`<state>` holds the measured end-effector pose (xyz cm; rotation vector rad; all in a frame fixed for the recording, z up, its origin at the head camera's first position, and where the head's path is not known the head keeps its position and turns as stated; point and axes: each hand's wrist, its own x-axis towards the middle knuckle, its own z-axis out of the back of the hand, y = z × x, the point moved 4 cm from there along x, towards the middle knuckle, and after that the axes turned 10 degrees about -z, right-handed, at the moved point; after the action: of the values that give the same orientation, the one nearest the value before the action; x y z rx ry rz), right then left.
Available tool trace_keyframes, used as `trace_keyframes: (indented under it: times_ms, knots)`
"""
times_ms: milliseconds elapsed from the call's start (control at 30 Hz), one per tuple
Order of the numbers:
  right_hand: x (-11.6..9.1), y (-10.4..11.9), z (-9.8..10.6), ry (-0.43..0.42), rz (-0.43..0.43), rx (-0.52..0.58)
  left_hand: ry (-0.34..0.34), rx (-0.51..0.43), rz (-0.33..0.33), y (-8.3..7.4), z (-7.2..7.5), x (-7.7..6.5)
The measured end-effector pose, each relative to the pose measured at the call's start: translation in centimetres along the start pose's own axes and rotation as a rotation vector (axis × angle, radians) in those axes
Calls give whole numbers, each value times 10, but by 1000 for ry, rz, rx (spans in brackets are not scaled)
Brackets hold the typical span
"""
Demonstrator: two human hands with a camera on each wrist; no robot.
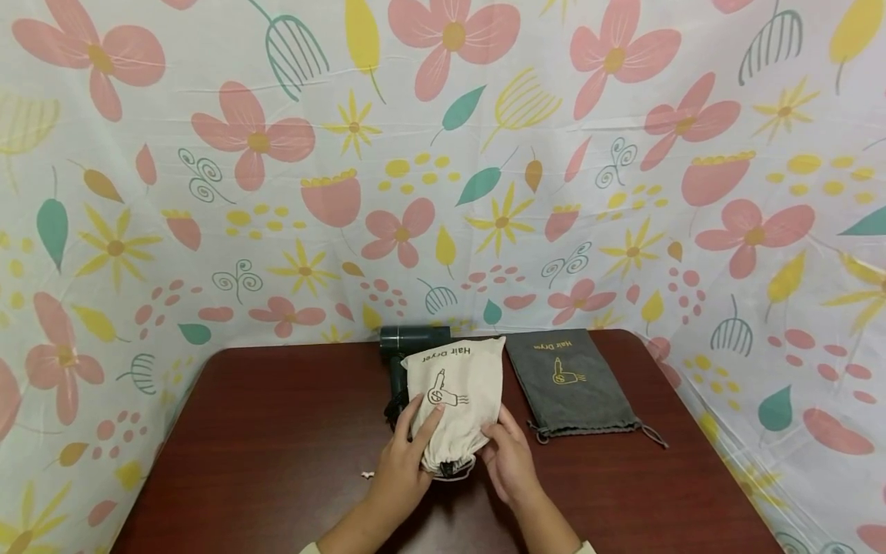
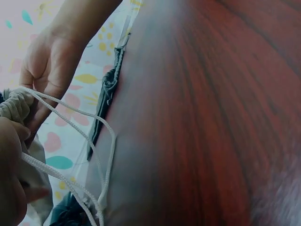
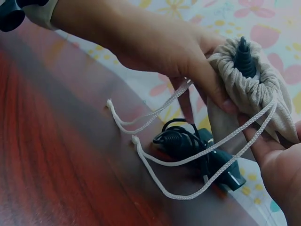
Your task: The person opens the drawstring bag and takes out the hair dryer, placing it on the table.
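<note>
Cream bag (image 1: 462, 422), long axis twelve to six o'clock, cinched mouth (image 1: 448, 463) at six, is held between left hand (image 1: 403, 459) at eight and right hand (image 1: 511, 462) at four, equally near, each clamping it between thumb and fingers.

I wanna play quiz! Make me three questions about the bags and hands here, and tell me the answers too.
1. True or false: in the head view, the flat dark-grey fabric bag with gold printing lies right of the cream cloth drawstring bag.

2. What do the person's left hand and right hand both hold?
A) the grey bag
B) the cream bag
C) the dark hair dryer

3. Fill the gap: the cream bag's thin braided drawstrings are coloured ____.

Key: 1. True; 2. B; 3. white
</note>
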<state>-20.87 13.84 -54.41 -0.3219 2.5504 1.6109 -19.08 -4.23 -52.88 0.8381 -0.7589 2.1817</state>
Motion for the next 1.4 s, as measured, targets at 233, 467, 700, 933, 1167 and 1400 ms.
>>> trace_keyframes:
  times_ms: [233,467,700,933,1167,1400]
  knots:
    - [-6,-4,9,-28,-5,-25,24,-78,-45,-2,-8,-2]
    - [-10,-7,16,-34,1,-8,60,-116,-58,-1,-17,-3]
    - [-12,-10,21,-47,7,-17,109,-145,-26,3,-29,-4]
    - [-12,-14,26,-73,11,8,167,-169,11,8,-41,-8]
    - [-9,-21,31,-82,-2,17,202,-200,31,11,-48,-13]
    - [-5,-30,34,-66,-15,17,223,-199,35,14,-53,-17]
